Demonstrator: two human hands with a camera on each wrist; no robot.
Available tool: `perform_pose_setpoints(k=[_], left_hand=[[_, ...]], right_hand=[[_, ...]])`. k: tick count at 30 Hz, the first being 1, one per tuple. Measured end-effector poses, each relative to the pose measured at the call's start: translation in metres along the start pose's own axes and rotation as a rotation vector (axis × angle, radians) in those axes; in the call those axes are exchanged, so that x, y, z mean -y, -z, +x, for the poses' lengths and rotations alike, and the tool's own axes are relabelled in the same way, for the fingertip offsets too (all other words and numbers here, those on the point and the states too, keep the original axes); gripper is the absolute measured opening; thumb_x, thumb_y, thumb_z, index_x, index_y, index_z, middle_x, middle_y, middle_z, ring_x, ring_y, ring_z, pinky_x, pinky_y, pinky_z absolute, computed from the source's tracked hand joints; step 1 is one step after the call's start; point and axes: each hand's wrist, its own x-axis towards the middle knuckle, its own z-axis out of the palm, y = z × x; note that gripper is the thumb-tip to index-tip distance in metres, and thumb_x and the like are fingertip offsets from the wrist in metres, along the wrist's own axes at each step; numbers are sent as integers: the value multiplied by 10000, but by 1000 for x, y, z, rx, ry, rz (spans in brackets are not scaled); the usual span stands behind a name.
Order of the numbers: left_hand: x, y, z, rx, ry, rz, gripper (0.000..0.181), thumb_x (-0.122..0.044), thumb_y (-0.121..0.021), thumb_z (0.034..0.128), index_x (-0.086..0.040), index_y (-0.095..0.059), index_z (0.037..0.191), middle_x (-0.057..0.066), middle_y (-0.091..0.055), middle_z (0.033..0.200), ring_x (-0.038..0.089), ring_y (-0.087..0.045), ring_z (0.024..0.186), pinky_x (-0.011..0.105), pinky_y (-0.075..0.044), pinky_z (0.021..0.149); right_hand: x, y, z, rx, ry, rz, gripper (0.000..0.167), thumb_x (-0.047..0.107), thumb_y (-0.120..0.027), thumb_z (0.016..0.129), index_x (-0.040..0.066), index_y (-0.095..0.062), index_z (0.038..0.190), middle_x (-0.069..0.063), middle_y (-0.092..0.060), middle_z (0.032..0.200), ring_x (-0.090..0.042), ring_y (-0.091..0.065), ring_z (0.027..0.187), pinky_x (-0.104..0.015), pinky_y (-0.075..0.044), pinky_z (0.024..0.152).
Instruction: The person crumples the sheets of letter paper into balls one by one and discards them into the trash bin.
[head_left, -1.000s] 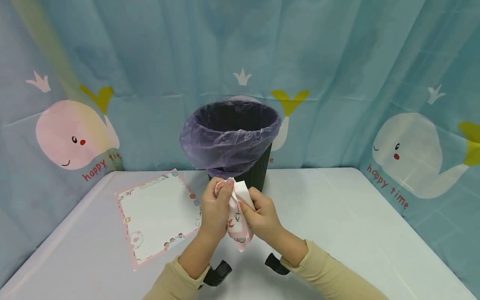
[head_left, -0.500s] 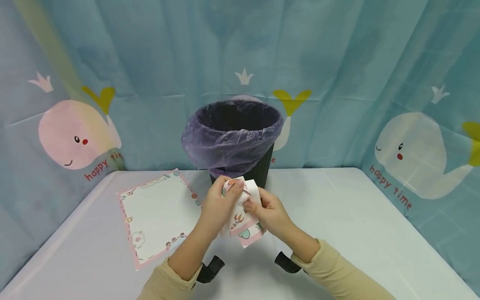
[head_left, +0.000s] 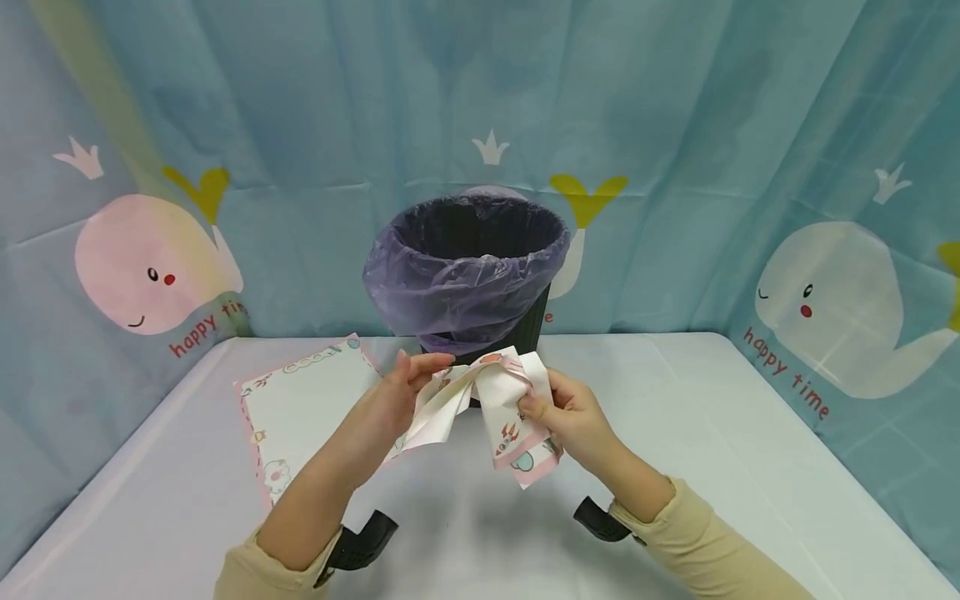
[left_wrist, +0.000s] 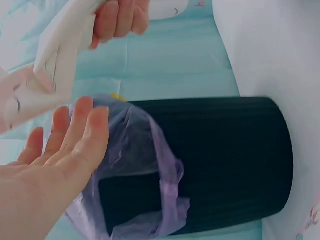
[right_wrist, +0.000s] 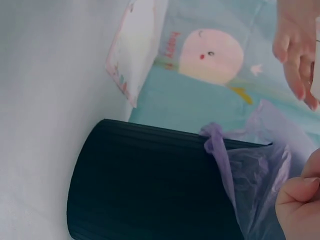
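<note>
A sheet of paper with a pink printed border (head_left: 498, 408), folded and crumpled, hangs in the air before the bin. My right hand (head_left: 581, 425) pinches its right side between thumb and fingers. My left hand (head_left: 382, 417) is at the paper's left end, its fingers extended and not curled round it. In the left wrist view that hand (left_wrist: 65, 155) shows spread, nearly straight fingers beside the paper (left_wrist: 55, 65). Behind stands a dark ribbed trash bin (left_wrist: 225, 165) lined with a purple plastic bag (head_left: 465, 300). In the right wrist view, the paper is mostly cut off.
A flat sheet of paper (head_left: 322, 400) with the same border lies on the white table (head_left: 675, 433) at left, partly covered by my left arm. Blue curtains (head_left: 300, 125) with printed whales enclose the back and sides. Black wrist mounts (head_left: 363, 542) sit below both wrists.
My left hand has let go of the paper and moved left, its fingers straightening. The paper's left part has spread outward. My right hand has shifted right, still holding the paper.
</note>
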Motion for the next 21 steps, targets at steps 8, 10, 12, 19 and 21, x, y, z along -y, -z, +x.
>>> perform_pose_setpoints(k=[8,10,12,19,21], left_hand=[[8,13,0,-49,-67,21,521,-360,-385,1052,48,-409,1375,131,-520,1317,246,-486,1227,442,-383,994],[16,16,2,19,-103,8,506,-313,-463,1033,50,-408,1380,104,-511,1332,193,-482,1220,437,-380,995],[24,16,4,122,-158,-16,579,-324,-509,1014,63,-362,1419,124,-462,1397,166,-464,1246,410,-383,1009],[33,-4,12,269,-226,-80,772,-358,-674,904,52,-334,1462,166,-487,1342,227,-562,1073,308,-512,855],[33,-10,12,240,-211,-60,791,-344,-696,889,38,-325,1474,174,-491,1314,230,-564,1034,299,-525,822]], right_hand=[[6,5,-1,64,53,30,275,126,-606,956,-121,-576,1075,84,-678,907,-81,-661,777,-234,-539,632],[7,7,-1,97,50,47,146,122,-600,956,35,-650,1062,79,-681,898,-81,-658,765,-230,-536,622],[7,8,0,144,42,69,141,118,-593,954,173,-672,1057,73,-684,893,-82,-657,763,-231,-534,616],[5,8,4,282,40,67,346,188,-611,963,-148,-557,1028,66,-662,851,-59,-633,733,-215,-522,591],[5,7,4,299,6,56,403,195,-615,961,-194,-526,1013,62,-655,833,-55,-627,715,-208,-515,576]])
